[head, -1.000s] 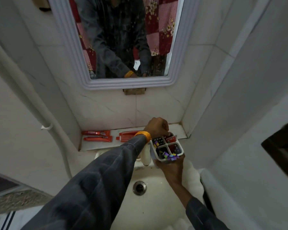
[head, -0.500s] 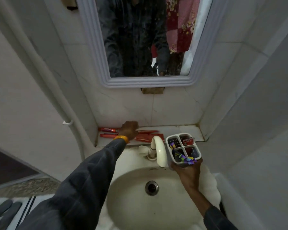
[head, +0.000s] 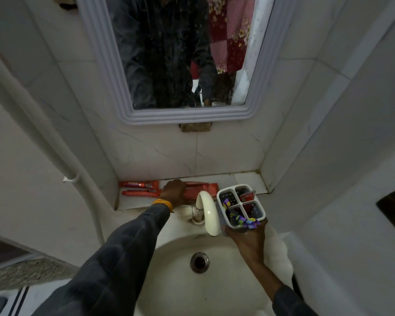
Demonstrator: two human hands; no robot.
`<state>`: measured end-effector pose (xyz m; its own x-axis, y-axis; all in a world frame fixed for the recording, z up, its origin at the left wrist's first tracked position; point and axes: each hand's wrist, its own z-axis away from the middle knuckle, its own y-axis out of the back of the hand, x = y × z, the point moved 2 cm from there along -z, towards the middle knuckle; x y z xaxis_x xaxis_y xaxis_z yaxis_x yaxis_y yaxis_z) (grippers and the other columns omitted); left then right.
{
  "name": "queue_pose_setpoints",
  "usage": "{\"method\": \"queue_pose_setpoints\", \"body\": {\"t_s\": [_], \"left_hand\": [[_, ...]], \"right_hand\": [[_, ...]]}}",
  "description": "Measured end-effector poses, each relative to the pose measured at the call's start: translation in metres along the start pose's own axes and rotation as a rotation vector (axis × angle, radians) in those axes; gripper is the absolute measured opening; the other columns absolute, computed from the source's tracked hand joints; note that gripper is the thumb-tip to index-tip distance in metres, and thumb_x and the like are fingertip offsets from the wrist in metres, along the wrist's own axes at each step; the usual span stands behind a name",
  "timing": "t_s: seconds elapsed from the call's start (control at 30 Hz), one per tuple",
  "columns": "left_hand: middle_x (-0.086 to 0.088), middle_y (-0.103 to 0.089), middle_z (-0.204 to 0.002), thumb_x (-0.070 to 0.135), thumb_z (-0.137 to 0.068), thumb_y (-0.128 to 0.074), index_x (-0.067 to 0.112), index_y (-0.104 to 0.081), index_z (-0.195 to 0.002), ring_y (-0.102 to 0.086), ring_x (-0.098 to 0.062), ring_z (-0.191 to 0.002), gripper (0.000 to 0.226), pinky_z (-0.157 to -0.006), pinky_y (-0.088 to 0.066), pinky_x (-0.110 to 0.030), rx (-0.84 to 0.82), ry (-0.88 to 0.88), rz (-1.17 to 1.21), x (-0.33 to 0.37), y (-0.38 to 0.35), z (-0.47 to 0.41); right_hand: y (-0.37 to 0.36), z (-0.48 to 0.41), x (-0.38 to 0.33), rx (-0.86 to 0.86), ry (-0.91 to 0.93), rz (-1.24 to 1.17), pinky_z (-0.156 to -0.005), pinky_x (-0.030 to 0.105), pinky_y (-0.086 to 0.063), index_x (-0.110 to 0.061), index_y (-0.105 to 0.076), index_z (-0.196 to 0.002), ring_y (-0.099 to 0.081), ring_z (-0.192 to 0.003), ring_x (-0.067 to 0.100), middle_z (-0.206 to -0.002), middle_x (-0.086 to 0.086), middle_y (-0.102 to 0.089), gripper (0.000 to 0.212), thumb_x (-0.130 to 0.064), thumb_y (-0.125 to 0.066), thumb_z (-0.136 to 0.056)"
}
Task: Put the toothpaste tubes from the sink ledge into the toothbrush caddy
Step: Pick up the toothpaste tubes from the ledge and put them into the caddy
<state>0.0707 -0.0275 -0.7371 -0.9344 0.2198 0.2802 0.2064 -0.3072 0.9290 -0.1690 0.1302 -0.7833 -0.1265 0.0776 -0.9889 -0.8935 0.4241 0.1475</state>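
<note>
Two red toothpaste tubes [head: 139, 188] lie side by side at the left end of the white sink ledge [head: 244, 179]. More red tubes [head: 201, 189] lie in the ledge's middle, and my left hand [head: 173, 192] rests on them with fingers curled over one. My right hand [head: 249, 239] holds a white four-compartment toothbrush caddy [head: 219, 198] from below, over the basin's right side. Its far right compartment holds a red tube [head: 246, 196]. Purple and coloured items stick out of the near compartments.
A cream faucet [head: 209, 213] arches between my two hands. The sink basin [head: 169, 270] with its drain [head: 199, 262] lies below. A mirror [head: 187, 53] hangs above the ledge, tiled walls close in both sides, and a white pipe [head: 55, 144] runs down the left.
My left hand left the caddy, moved left to the ledge and settled on the middle tubes. The caddy stayed in my right hand. The view shifted left.
</note>
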Motion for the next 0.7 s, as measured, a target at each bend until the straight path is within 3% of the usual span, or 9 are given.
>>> {"method": "queue_pose_setpoints", "body": {"t_s": [0.13,0.27,0.37,0.5,0.7], "left_hand": [[-0.013,-0.073,-0.11,0.038,-0.076,-0.078,0.014,-0.065,-0.112,-0.069,-0.032,-0.095,0.045,-0.081,-0.056,-0.036,0.154,0.004,0.161,-0.006,0.028,0.012],[-0.006,-0.071,-0.093,0.03,-0.077,-0.08,0.02,-0.058,-0.108,-0.072,-0.026,-0.077,0.04,-0.064,-0.062,-0.034,0.218,-0.028,0.733,0.019,0.065,0.034],[-0.001,-0.066,-0.089,0.018,-0.079,-0.081,0.015,-0.057,-0.107,-0.068,-0.017,-0.076,0.037,-0.059,-0.059,-0.018,0.185,-0.106,0.952,0.056,0.087,0.041],[-0.011,-0.074,-0.085,0.031,-0.076,-0.083,0.007,-0.066,-0.101,-0.07,-0.014,-0.067,0.039,-0.054,-0.054,-0.02,0.055,-0.226,0.871,0.091,0.083,0.033],[0.001,-0.072,-0.082,0.033,-0.087,-0.072,0.015,-0.067,-0.104,-0.069,-0.009,-0.06,0.026,-0.052,-0.053,-0.014,-0.025,-0.243,0.908,0.113,0.06,0.028]], "right_hand": [[0.001,-0.001,0.003,0.01,0.008,0.017,-0.092,0.004,-0.051,0.001,-0.05,-0.142,-0.066,-0.114,-0.014,-0.13,0.003,-0.07,0.106,0.004,-0.104,-0.051],[0.003,-0.002,0.002,0.006,0.009,0.042,-0.102,0.022,-0.058,-0.007,-0.052,-0.143,-0.068,-0.123,0.003,-0.135,0.004,-0.07,0.11,-0.009,-0.108,-0.048],[0.002,0.0,-0.002,0.001,0.038,0.028,-0.092,0.007,-0.054,-0.001,-0.05,-0.144,-0.066,-0.117,-0.011,-0.134,0.006,-0.069,0.109,0.003,-0.105,-0.05],[0.002,0.0,-0.003,0.003,0.042,0.045,-0.099,0.026,-0.061,-0.01,-0.055,-0.142,-0.07,-0.119,0.003,-0.132,0.001,-0.073,0.108,-0.011,-0.108,-0.048],[0.005,-0.006,-0.001,0.007,0.048,0.052,-0.102,0.052,-0.061,-0.008,-0.054,-0.142,-0.072,-0.122,0.023,-0.132,0.005,-0.073,0.108,-0.01,-0.109,-0.048]]}}
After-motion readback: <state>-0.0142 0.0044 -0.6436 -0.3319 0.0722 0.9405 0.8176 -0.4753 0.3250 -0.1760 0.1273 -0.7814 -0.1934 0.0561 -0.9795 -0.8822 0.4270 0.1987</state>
